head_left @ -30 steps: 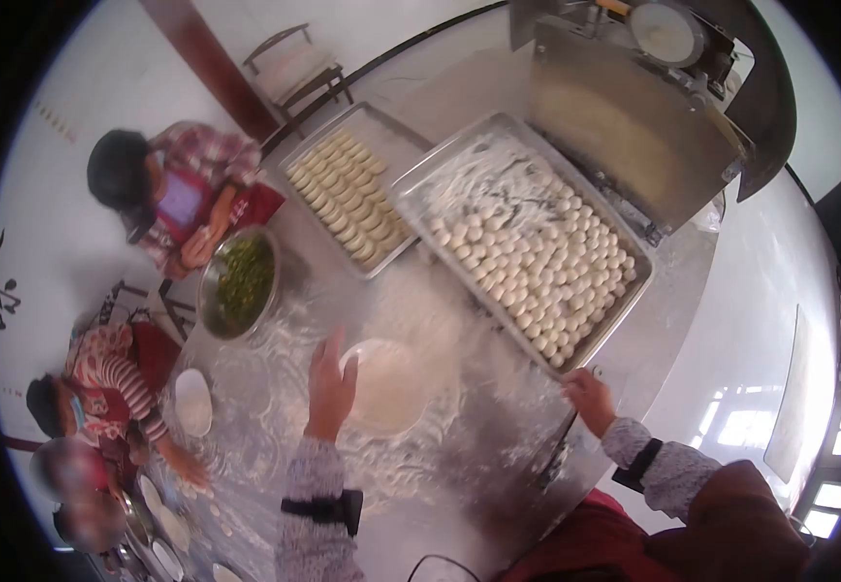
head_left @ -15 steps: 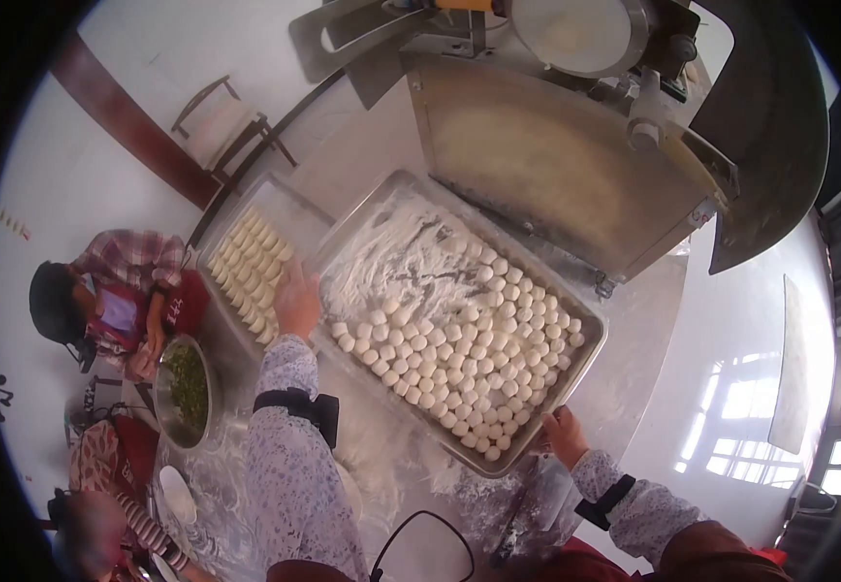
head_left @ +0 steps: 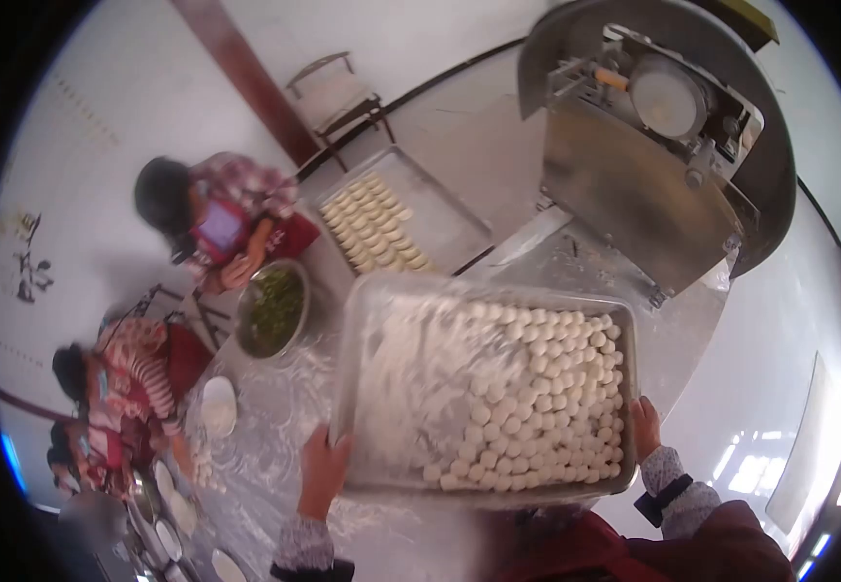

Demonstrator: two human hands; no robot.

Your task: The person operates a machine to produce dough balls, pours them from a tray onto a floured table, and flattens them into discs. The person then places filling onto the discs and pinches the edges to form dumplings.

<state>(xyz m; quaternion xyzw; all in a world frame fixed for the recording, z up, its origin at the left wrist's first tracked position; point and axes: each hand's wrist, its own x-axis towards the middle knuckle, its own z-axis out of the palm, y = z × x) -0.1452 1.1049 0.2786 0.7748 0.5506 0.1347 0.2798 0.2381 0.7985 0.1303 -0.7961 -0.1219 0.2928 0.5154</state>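
The tray [head_left: 517,499] lies between your left hand [head_left: 323,470] and right hand [head_left: 645,429], its long axis spanning them, each grip pinching its nearer short end.

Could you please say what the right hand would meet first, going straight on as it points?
Most likely the side wall of the large tray, which the right hand seems to touch, though depth is unclear.

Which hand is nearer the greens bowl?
Left. The left hand is at the left edge of the tray, toward the bowl; the right hand is at the opposite edge.
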